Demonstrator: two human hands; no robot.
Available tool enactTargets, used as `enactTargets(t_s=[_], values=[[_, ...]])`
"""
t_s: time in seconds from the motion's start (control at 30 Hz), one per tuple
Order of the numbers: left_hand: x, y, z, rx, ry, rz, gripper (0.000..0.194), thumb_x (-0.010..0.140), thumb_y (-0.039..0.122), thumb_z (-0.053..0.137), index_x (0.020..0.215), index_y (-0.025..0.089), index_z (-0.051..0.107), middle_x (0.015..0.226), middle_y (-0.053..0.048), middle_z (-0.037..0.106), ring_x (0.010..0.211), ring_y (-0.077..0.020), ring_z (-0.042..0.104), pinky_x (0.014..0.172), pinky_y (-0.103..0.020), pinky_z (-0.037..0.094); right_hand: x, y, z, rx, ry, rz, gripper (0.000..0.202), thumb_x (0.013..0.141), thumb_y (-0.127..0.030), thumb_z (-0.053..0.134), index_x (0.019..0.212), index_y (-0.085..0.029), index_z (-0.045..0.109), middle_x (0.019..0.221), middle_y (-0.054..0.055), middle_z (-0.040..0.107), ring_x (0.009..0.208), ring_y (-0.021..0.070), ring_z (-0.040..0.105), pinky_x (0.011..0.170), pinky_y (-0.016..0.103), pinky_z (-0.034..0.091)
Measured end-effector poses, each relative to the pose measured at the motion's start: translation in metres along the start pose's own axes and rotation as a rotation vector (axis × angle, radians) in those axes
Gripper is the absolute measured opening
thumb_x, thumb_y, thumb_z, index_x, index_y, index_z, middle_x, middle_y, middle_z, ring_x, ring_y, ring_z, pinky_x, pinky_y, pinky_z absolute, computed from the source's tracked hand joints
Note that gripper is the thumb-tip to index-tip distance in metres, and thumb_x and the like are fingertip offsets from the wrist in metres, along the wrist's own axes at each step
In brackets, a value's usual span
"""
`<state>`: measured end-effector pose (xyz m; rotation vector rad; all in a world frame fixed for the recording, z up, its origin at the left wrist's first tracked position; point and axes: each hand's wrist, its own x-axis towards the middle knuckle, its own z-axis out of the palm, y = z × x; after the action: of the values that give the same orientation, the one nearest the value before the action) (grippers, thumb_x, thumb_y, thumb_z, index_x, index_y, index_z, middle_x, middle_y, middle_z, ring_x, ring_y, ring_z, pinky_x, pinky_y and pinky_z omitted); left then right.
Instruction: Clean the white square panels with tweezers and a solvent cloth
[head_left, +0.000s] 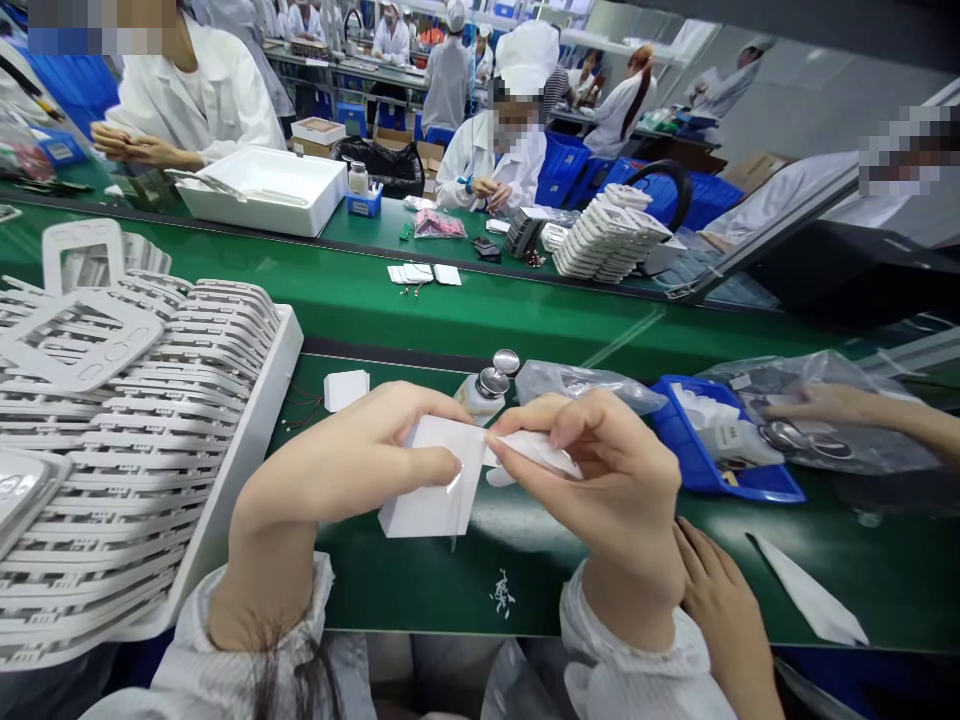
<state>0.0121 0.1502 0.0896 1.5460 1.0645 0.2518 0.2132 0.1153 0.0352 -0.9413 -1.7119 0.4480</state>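
Observation:
My left hand (352,455) is closed round a white rectangular stack (427,510), thumb pressed flat on its top face near the right edge. A thin shiny clear strip lies along that edge. In my right hand (607,470) a crumpled white wipe (540,450) is pinched between thumb and fingers, its tip at the stack's upper right corner. Just behind my hands stands a small bottle (480,398) with a metal lid. Below them, small white scraps (502,593) lie on the green bench (420,600).
At left is a white tray (247,450) packed with white plastic frames (217,370). A white pad stack (346,390) lies behind my left hand. Right are a blue bin (682,440), a clear bag (810,370), a co-worker's hands (724,595) and a white folded sheet (810,590).

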Motion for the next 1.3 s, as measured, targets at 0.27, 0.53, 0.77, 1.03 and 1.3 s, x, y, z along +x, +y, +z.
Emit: enactTargets(t_s=[0.27, 0.53, 0.77, 1.03, 1.3], values=[[-0.007, 0.002, -0.002, 0.026, 0.036, -0.017, 0.022, 0.08, 0.033, 0.06, 0.099, 0.027, 0.068, 0.084, 0.004, 0.063, 0.068, -0.0127, 0.058, 0.051, -0.018, 0.039, -0.001, -0.004, -0.001, 0.044, 0.107, -0.053, 0.036, 0.072, -0.004, 0.072, 0.077, -0.025, 0.043, 0.077, -0.001, 0.071, 0.068, 0.0173, 0.066, 0.055, 0.029, 0.052], [-0.008, -0.002, -0.003, 0.057, 0.043, -0.052, 0.031, 0.08, 0.036, 0.062, 0.11, 0.031, 0.066, 0.098, 0.004, 0.064, 0.078, -0.0142, 0.06, 0.055, -0.018, 0.044, 0.002, -0.001, 0.002, -0.027, 0.131, -0.071, 0.035, 0.072, -0.004, 0.071, 0.075, -0.024, 0.043, 0.076, -0.002, 0.07, 0.069, 0.0177, 0.068, 0.058, 0.03, 0.052], [-0.006, 0.005, 0.0, 0.094, 0.027, -0.021, 0.024, 0.081, 0.033, 0.06, 0.103, 0.027, 0.067, 0.085, 0.004, 0.065, 0.07, -0.0125, 0.059, 0.052, -0.018, 0.041, -0.001, -0.002, 0.0, -0.024, 0.103, -0.069, 0.034, 0.074, -0.006, 0.072, 0.078, -0.025, 0.044, 0.077, -0.002, 0.071, 0.069, 0.0174, 0.068, 0.057, 0.029, 0.053], [-0.012, -0.001, -0.001, -0.014, 0.033, -0.069, 0.037, 0.074, 0.039, 0.067, 0.109, 0.027, 0.067, 0.102, -0.001, 0.064, 0.077, -0.0172, 0.062, 0.055, -0.021, 0.047, 0.005, 0.002, -0.005, -0.133, 0.161, -0.004, 0.029, 0.075, -0.009, 0.072, 0.075, -0.023, 0.047, 0.078, -0.001, 0.07, 0.071, 0.0179, 0.069, 0.058, 0.028, 0.053], [-0.014, -0.001, -0.001, -0.146, 0.046, -0.104, 0.041, 0.073, 0.039, 0.069, 0.112, 0.027, 0.066, 0.093, -0.003, 0.065, 0.071, -0.0177, 0.062, 0.049, -0.022, 0.047, -0.001, -0.021, -0.007, 0.037, 0.196, -0.095, 0.03, 0.072, 0.0, 0.07, 0.08, -0.023, 0.053, 0.075, 0.0, 0.071, 0.068, 0.0207, 0.069, 0.056, 0.033, 0.055]])
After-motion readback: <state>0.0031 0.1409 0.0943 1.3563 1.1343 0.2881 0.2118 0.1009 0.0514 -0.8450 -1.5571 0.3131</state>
